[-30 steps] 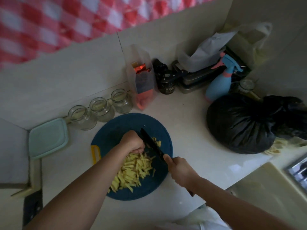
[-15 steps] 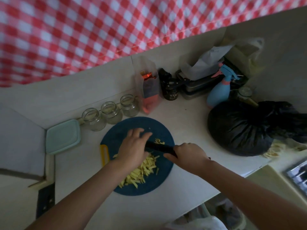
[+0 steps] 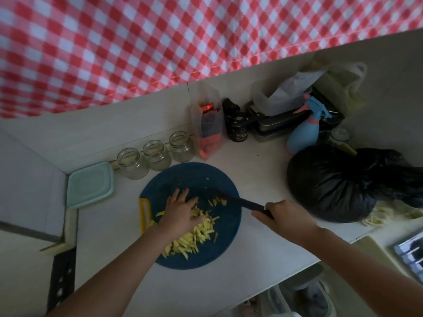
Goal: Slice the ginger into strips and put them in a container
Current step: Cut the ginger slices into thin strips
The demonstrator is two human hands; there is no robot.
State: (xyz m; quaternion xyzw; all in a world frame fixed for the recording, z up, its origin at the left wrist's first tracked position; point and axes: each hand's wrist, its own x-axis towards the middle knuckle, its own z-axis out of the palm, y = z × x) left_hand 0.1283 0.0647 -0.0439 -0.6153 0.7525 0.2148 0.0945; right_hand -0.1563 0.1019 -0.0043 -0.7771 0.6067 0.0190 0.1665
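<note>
Left hand (image 3: 180, 212) lies flat with fingers spread and straight, pressing on the pile of ginger strips (image 3: 192, 236) on the round blue cutting board (image 3: 183, 177), which rests on the white counter (image 3: 258, 165). Right hand (image 3: 286, 217) grips the handle of a dark knife (image 3: 242, 202), whose blade lies low over the board beside a few loose strips. A pale green lidded container (image 3: 90, 185) sits left of the board, apart from it.

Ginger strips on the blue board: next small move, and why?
Probably sweep the stray pieces into the main pile with the knife: they lie apart from it by the blade, the left hand rests flat on the pile, the right hand grips the knife.
</note>
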